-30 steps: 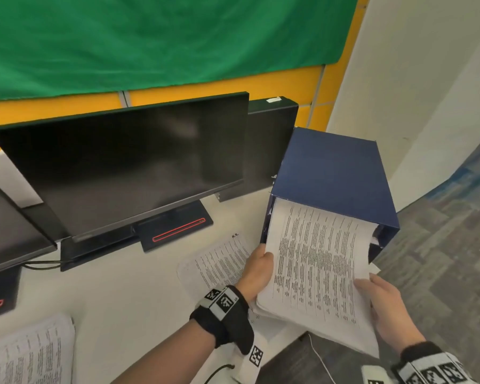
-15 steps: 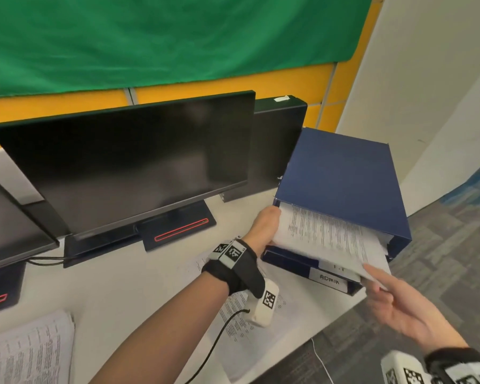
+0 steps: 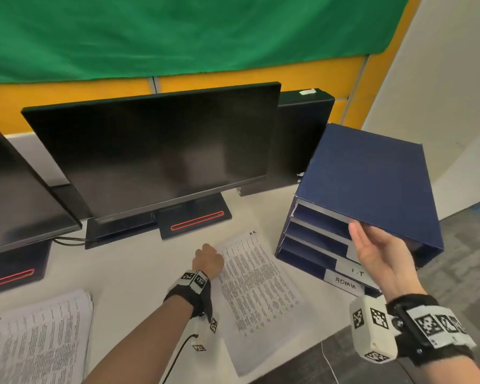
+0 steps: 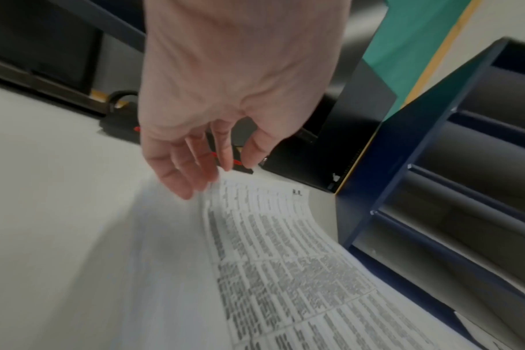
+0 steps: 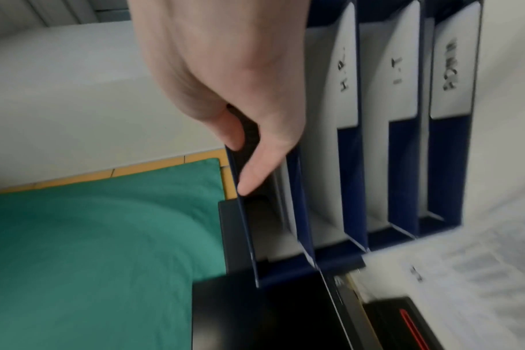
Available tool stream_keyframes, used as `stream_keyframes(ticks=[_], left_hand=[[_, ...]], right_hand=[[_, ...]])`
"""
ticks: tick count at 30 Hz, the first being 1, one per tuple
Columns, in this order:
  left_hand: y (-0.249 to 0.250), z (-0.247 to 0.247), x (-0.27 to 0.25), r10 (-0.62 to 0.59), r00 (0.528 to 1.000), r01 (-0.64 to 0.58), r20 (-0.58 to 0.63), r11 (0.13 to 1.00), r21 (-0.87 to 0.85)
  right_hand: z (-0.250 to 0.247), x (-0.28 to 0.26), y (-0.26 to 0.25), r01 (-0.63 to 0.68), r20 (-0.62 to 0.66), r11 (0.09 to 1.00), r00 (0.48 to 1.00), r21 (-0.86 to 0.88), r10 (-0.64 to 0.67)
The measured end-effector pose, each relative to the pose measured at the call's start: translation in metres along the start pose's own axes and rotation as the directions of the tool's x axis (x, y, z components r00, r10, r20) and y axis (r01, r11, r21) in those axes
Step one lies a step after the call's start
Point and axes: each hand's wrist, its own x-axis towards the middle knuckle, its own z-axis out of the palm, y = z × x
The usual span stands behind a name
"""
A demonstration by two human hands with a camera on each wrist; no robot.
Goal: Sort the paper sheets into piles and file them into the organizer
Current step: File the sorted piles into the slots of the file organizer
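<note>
Right hand [image 3: 383,261] gripped the top front edge of the dark blue tiered cardboard organizer [image 3: 372,176], thumb clamped over it. Left hand [image 3: 208,260] hovered left of organizer, fingers [image 4: 177,175] loosely apart, touching the printed white paper sheet [image 3: 258,295]. Risk: a tug could tip the organizer off the white counter [image 3: 128,270]. Grey carpet beyond.

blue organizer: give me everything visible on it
The blue organizer looks like dark blue card or board, a box with stacked open-front slots split by thin shelves. White tabs at the slot fronts read "H.R.", "I.T" and "ADMIN", the first legible only in the right wrist view. It sits at the desk's right end, beside a printed sheet. The right hand grips the front edge of its top panel; pale sheets fill the slots in that view.
</note>
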Motion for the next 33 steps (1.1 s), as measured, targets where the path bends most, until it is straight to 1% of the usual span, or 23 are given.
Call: stream_keyframes(ticks=[2,3,4,5,7,9,10,11,12,13,14,15,16,18,19,21,23,26,27,28,30,31,33], left_hand=[[-0.015,0.007,0.004,-0.096,0.995,0.096,0.001,0.994,0.057],[-0.021,0.010,0.006,-0.139,0.990,0.140,-0.014,0.989,0.054],[-0.026,0.014,0.006,-0.180,0.983,0.182,-0.037,0.983,0.039],[-0.030,0.017,0.007,-0.228,0.973,0.228,-0.047,0.974,0.007],[-0.037,0.021,0.013,-0.303,0.953,0.303,0.018,0.950,-0.073],[-0.052,0.032,0.035,-0.325,0.940,0.338,0.104,0.931,-0.141],[-0.059,0.035,0.043,-0.329,0.934,0.348,0.138,0.926,-0.148],[-0.061,0.037,0.047,-0.330,0.929,0.352,0.171,0.928,-0.122],[-0.062,0.036,0.048,-0.326,0.926,0.351,0.191,0.929,-0.114],[-0.060,0.031,0.044,-0.327,0.923,0.357,0.204,0.925,-0.133],[-0.053,0.023,0.034,-0.325,0.921,0.360,0.216,0.922,-0.146],[-0.047,0.016,0.024,-0.323,0.920,0.360,0.222,0.919,-0.159],[-0.043,0.011,0.017,-0.321,0.918,0.365,0.231,0.914,-0.179],[-0.040,0.007,0.010,-0.321,0.912,0.375,0.255,0.905,-0.203],[-0.041,0.006,0.010,-0.327,0.906,0.386,0.268,0.898,-0.210],[-0.046,0.004,0.010,-0.346,0.897,0.416,0.276,0.873,-0.254],[-0.053,0.000,0.007,-0.351,0.895,0.430,0.274,0.841,-0.329],[-0.063,-0.006,0.001,-0.333,0.907,0.418,0.256,0.786,-0.456],[-0.064,-0.009,-0.002,-0.314,0.924,0.382,0.219,0.784,-0.490],[-0.063,-0.014,-0.006,-0.276,0.950,0.309,0.144,0.790,-0.529],[-0.052,-0.027,-0.013,-0.144,0.990,0.106,-0.001,0.736,-0.669],[-0.045,-0.034,-0.015,-0.081,0.995,0.015,-0.057,0.695,-0.719],[-0.027,-0.047,-0.024,0.005,0.991,-0.110,-0.137,0.621,-0.776]], right_hand=[[-0.001,-0.011,0.015,0.073,-0.051,0.985,0.995,-0.157,-0.082],[-0.004,-0.015,0.026,0.090,-0.085,0.951,0.989,-0.297,-0.120],[-0.010,-0.016,0.042,0.087,-0.097,0.884,0.984,-0.459,-0.147],[-0.015,-0.015,0.060,0.067,-0.074,0.788,0.987,-0.611,-0.141],[-0.030,-0.006,0.098,0.002,-0.018,0.542,0.999,-0.840,-0.032],[-0.048,0.016,0.130,-0.020,-0.020,0.184,1.000,-0.983,0.004],[-0.056,0.029,0.141,-0.024,-0.024,-0.007,1.000,-1.000,-0.011],[-0.059,0.039,0.146,-0.048,-0.044,-0.163,0.999,-0.985,-0.025],[-0.062,0.048,0.151,-0.076,-0.073,-0.262,0.997,-0.962,-0.022],[-0.061,0.052,0.155,-0.094,-0.097,-0.313,0.995,-0.945,-0.004],[-0.062,0.056,0.158,-0.104,-0.118,-0.328,0.993,-0.939,0.023],[-0.060,0.057,0.161,-0.117,-0.141,-0.314,0.989,-0.942,0.053],[-0.061,0.061,0.167,-0.136,-0.169,-0.280,0.981,-0.950,0.096],[-0.061,0.062,0.177,-0.186,-0.218,-0.163,0.954,-0.969,0.208],[-0.059,0.058,0.181,-0.205,-0.229,-0.122,0.945,-0.971,0.233],[-0.055,0.054,0.187,-0.168,-0.181,-0.073,0.956,-0.983,0.230],[-0.045,0.044,0.189,-0.085,-0.086,-0.013,0.976,-0.996,0.200],[-0.030,0.030,0.186,0.006,0.048,0.172,0.969,-0.985,0.240],[-0.023,0.025,0.183,0.021,0.076,0.220,0.967,-0.975,0.243],[-0.018,0.024,0.182,0.033,0.099,0.268,0.966,-0.963,0.237],[-0.005,0.019,0.178,0.060,0.147,0.361,0.964,-0.931,0.220],[0.002,0.016,0.176,0.079,0.178,0.404,0.961,-0.911,0.214],[0.018,0.011,0.172,0.123,0.239,0.473,0.952,-0.873,0.193]])
